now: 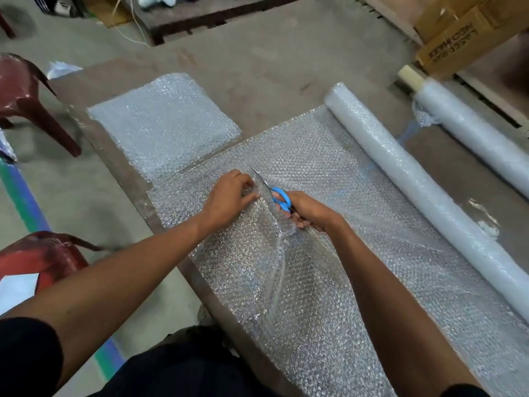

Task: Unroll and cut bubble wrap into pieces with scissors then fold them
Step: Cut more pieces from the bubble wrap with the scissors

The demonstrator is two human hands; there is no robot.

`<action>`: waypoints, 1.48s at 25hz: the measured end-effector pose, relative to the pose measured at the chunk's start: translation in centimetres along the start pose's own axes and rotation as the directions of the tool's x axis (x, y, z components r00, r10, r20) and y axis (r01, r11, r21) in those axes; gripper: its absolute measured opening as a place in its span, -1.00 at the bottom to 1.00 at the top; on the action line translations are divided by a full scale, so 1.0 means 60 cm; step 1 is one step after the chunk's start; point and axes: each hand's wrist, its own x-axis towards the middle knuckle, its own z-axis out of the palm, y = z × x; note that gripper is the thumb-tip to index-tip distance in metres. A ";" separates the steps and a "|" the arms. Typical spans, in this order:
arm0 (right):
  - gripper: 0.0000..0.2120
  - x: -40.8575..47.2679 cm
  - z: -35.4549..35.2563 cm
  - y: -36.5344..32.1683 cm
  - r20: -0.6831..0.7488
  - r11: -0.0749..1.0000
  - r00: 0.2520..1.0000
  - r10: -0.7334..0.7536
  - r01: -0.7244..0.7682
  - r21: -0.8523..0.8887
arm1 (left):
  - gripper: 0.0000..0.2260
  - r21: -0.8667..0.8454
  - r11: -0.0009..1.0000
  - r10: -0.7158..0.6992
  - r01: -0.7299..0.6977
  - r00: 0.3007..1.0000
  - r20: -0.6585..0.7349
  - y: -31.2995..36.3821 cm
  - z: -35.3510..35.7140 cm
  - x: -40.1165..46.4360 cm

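Note:
A sheet of bubble wrap point(357, 196) lies unrolled across the brown table point(257, 73), still joined to its roll point(406, 179) on the right. A cut runs up the sheet from its near edge to blue-handled scissors point(279, 196), whose blades point away from me. My right hand point(307, 212) grips the scissor handles. My left hand point(229, 196) pinches the bubble wrap just left of the blades. A stack of folded bubble wrap pieces point(163, 124) rests at the far left of the table.
A second roll of clear film point(469, 124) lies at the far right beside cardboard boxes point(463, 38). Two red plastic chairs point(25, 96) stand left of the table, the nearer one holding a white sheet point(17, 290).

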 end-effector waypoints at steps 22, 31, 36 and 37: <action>-0.56 0.092 0.022 -0.064 0.035 0.999 0.999 0.010 -0.011 0.037 | -0.89 -0.180 0.983 0.016 -0.033 0.995 -0.094 -0.032 0.010 -0.006; -0.56 0.122 0.030 -0.078 0.096 0.991 0.990 -0.099 0.089 0.096 | -0.90 -0.224 0.974 -0.042 0.020 0.995 -0.095 -0.038 0.016 -0.009; -0.66 0.124 0.026 -0.077 0.101 0.991 0.990 -0.098 0.088 0.099 | -0.89 -0.268 0.963 -0.057 0.036 0.996 -0.068 -0.042 0.022 -0.010; -0.67 0.123 0.025 -0.076 0.107 0.991 0.989 -0.106 0.096 0.094 | -0.90 -0.262 0.965 -0.048 0.028 0.997 -0.067 -0.044 0.023 -0.010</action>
